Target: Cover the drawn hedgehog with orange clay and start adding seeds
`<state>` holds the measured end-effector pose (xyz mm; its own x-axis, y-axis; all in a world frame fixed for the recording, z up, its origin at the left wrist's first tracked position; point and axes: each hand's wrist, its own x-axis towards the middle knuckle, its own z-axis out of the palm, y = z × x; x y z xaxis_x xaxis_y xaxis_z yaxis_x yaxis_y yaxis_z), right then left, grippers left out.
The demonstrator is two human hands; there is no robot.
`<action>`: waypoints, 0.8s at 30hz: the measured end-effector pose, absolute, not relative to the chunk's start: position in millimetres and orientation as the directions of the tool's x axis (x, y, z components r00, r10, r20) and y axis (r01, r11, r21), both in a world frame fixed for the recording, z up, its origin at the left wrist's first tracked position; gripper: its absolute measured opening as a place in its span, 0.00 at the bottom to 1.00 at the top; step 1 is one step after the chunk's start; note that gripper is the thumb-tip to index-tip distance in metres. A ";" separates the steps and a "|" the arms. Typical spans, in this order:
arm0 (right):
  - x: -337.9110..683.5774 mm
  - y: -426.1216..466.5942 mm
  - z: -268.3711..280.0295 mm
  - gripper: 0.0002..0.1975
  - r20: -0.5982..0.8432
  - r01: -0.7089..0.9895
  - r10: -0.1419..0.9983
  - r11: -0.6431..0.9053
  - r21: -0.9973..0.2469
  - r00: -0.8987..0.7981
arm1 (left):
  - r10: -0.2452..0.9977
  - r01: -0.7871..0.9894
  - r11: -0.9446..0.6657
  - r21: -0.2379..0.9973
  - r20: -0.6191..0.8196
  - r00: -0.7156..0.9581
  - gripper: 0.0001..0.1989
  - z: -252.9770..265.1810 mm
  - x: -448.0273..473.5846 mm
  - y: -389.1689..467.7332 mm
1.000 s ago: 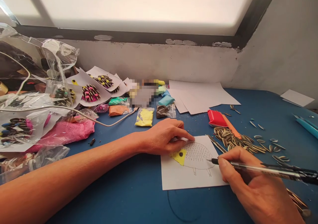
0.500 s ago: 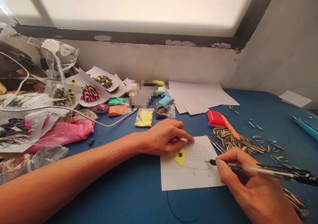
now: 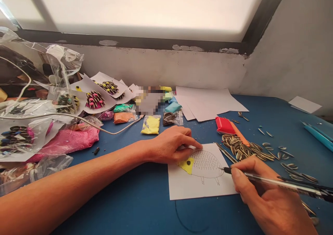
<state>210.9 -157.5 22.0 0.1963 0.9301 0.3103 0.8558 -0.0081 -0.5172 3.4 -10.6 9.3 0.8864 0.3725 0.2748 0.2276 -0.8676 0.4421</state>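
A white sheet of paper (image 3: 182, 190) lies on the table, with a hedgehog-like outline (image 3: 206, 164) drawn on it and filled with small pen marks. The animal's yellow head (image 3: 186, 165) carries a dark round eye. My left hand (image 3: 171, 144) rests on the sheet's upper left, index finger stretched along its top edge, the thumb side near the yellow head; it holds nothing. In my right hand (image 3: 262, 190) is a black and clear pen (image 3: 270, 180), gripped between thumb and fingers. Its tip is at the right side of the outline; whether it touches the paper I cannot tell.
Striped sunflower seeds (image 3: 235, 146) lie heaped beyond my right hand, near a red packet (image 3: 224, 125). Behind the sheet are a yellow clay packet (image 3: 151, 124) and blank paper (image 3: 208, 103). A white cable (image 3: 78, 116) crosses the left, by seed-covered animals (image 3: 95, 99) and pink cloth (image 3: 75, 141).
My right hand and the pen have shifted right, taking the tip from inside the outline to its right edge. My left hand stays in place on the sheet.
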 end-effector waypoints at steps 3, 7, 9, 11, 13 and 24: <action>215.4 -157.4 19.2 0.13 0.311 0.868 0.944 0.063 -0.492 0.108 | 0.376 0.233 -0.866 0.441 0.269 0.887 0.15 10.1 3.7 -11.4; 211.0 -158.9 18.1 0.14 0.300 0.849 0.938 0.012 -0.528 0.173 | 0.377 0.232 -0.863 0.448 0.265 0.888 0.16 10.7 4.0 -11.5; 206.3 -160.4 18.3 0.14 0.286 0.830 0.925 -0.052 -0.555 0.249 | 0.377 0.231 -0.863 0.450 0.267 0.887 0.16 10.8 4.1 -11.2; 202.3 -161.6 18.7 0.14 0.269 0.808 0.921 -0.077 -0.584 0.282 | 0.377 0.233 -0.864 0.446 0.266 0.887 0.16 10.7 4.3 -10.9; 200.1 -162.1 19.5 0.14 0.264 0.799 0.922 -0.073 -0.597 0.281 | 0.377 0.235 -0.865 0.443 0.266 0.887 0.15 10.4 4.4 -10.6; 215.5 -157.9 14.8 0.15 0.274 0.869 0.951 0.015 -0.494 0.139 | 0.369 0.215 -0.866 0.452 0.287 0.884 0.15 8.4 3.5 -9.9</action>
